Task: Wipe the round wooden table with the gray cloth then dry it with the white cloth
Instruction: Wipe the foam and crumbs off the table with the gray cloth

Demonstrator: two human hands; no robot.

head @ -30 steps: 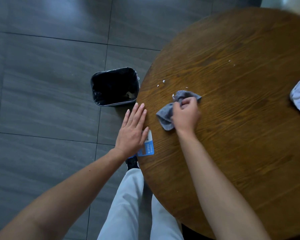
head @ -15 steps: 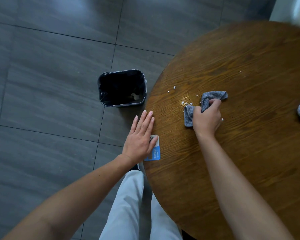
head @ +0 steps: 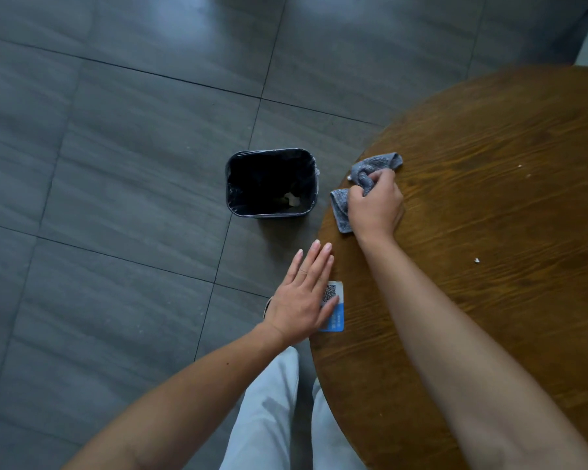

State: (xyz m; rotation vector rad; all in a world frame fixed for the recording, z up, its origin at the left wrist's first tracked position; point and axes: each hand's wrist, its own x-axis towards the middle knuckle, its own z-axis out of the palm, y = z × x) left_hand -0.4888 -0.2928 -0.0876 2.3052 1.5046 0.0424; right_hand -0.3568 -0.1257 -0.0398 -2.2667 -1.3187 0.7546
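Note:
The round wooden table [head: 489, 232] fills the right side of the view. My right hand [head: 375, 206] grips the crumpled gray cloth [head: 370, 171] at the table's left edge, and part of the cloth hangs past the rim. My left hand [head: 302, 296] lies flat with fingers straight, just off the table's edge, its thumb side over a blue and white QR card [head: 333, 307]. A few white crumbs [head: 476, 261] lie on the wood. The white cloth is out of view.
A black bin [head: 271, 183] lined with a bag stands on the gray tiled floor just left of the table, a few scraps inside. My light trousers [head: 269, 412] show below, beside the table's edge.
My right hand has swept the gray cloth leftward from farther in on the table to its left rim near the bin. The crumbs near that edge are gone. The left hand stays put.

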